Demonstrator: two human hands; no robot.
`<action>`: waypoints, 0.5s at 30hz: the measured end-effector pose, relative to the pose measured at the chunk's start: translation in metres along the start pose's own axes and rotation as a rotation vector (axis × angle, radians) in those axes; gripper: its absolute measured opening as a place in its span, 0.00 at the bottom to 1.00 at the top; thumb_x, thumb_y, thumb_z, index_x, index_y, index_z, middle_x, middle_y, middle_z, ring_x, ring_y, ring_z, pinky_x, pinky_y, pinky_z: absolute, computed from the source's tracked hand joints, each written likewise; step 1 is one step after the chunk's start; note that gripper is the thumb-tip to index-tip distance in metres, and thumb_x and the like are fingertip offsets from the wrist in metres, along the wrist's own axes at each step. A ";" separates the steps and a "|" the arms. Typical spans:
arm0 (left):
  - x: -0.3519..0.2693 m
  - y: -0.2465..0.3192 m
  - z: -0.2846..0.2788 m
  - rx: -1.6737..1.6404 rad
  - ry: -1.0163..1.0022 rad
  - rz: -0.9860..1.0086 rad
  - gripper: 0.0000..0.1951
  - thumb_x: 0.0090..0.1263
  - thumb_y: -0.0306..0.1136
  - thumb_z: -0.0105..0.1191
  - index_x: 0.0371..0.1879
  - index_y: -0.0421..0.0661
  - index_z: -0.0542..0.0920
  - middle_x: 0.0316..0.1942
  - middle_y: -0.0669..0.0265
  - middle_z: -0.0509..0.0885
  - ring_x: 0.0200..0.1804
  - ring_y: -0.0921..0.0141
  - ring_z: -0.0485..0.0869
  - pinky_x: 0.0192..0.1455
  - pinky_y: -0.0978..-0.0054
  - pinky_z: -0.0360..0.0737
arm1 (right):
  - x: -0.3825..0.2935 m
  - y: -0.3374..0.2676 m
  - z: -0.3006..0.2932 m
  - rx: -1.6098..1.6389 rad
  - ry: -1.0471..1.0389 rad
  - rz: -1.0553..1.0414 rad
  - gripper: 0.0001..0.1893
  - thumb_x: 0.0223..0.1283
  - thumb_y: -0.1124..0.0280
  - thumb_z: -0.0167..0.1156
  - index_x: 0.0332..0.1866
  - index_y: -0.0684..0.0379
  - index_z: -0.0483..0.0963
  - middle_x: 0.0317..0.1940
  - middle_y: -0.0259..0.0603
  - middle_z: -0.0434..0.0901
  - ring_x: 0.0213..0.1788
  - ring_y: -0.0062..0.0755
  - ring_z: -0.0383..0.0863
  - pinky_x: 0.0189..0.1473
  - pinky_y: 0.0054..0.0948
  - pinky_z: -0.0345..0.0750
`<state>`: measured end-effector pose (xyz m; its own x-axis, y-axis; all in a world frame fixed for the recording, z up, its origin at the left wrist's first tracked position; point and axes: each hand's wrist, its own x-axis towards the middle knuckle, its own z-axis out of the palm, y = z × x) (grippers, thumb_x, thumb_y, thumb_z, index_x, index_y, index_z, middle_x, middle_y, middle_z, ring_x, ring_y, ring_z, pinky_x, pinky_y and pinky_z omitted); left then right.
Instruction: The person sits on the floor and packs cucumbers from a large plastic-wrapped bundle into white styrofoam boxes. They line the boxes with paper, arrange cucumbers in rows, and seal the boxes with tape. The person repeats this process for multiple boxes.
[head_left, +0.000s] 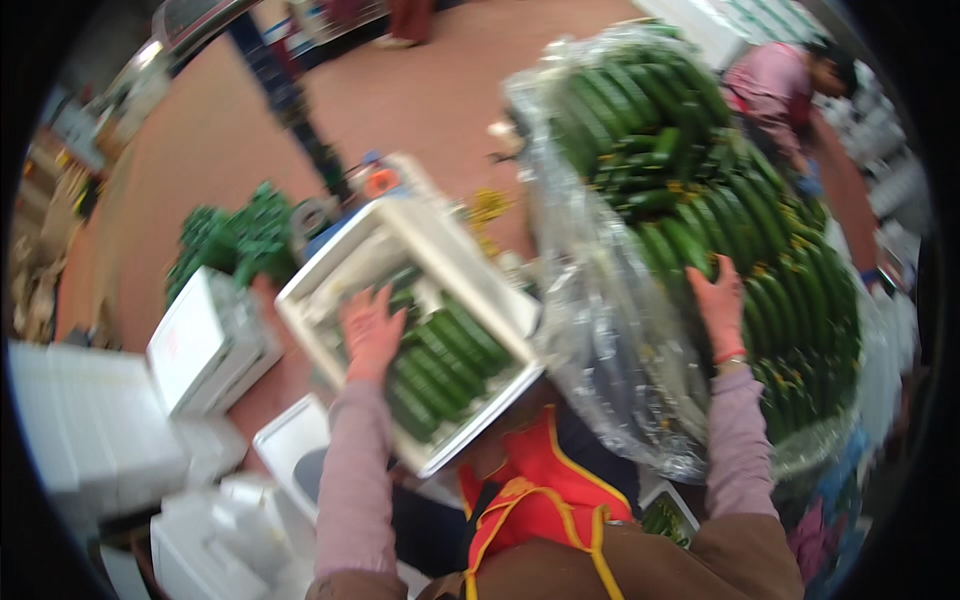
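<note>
My left hand (370, 330), in an orange-pink glove, is over the upper left part of a white foam box (450, 259), beside a dark green cucumber in it. Several cucumbers (442, 360) lie side by side in the box's lower right part. My right hand (718, 304), gloved alike, has its fingertips at the end of a cucumber (686, 244) on a large heap of cucumbers (750, 217) with yellow blossom ends. Whether either hand grips a cucumber cannot be made out. Clear plastic film (592, 322) covers the heap's near left side.
White foam boxes (97, 420) stand at the lower left, with a white lid (296, 442) nearer me. Green net bags (247, 232) and a tape roll (309, 217) lie beyond the box. A co-worker (780, 97) bends beside the heap at the upper right. A dark post (289, 112) rises ahead.
</note>
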<state>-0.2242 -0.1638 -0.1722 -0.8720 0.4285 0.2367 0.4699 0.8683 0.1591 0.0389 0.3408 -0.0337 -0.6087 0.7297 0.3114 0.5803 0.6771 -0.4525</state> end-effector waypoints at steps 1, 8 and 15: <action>0.005 0.014 -0.010 -0.018 -0.059 -0.017 0.29 0.67 0.48 0.60 0.67 0.55 0.76 0.62 0.53 0.78 0.65 0.53 0.73 0.75 0.45 0.58 | -0.001 -0.016 -0.014 -0.002 0.057 0.027 0.31 0.53 0.55 0.73 0.56 0.67 0.77 0.47 0.57 0.85 0.50 0.54 0.85 0.54 0.43 0.78; -0.003 0.032 -0.030 -0.338 0.112 -0.158 0.25 0.72 0.36 0.54 0.68 0.46 0.74 0.67 0.46 0.71 0.70 0.48 0.67 0.78 0.49 0.54 | 0.032 0.033 -0.035 0.776 0.225 0.157 0.19 0.63 0.70 0.69 0.57 0.63 0.77 0.41 0.37 0.85 0.42 0.28 0.84 0.48 0.31 0.81; 0.000 0.237 -0.145 -1.105 -0.008 0.191 0.27 0.69 0.24 0.51 0.70 0.39 0.71 0.69 0.50 0.72 0.72 0.53 0.69 0.77 0.60 0.61 | 0.023 0.023 -0.031 1.875 0.091 0.257 0.21 0.73 0.59 0.61 0.65 0.58 0.73 0.54 0.44 0.81 0.58 0.40 0.80 0.65 0.45 0.77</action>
<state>-0.0926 0.0053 0.0047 -0.7715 0.5359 0.3430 0.4568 0.0914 0.8848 0.0554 0.3762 -0.0108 -0.5522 0.8269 0.1063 -0.6552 -0.3516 -0.6687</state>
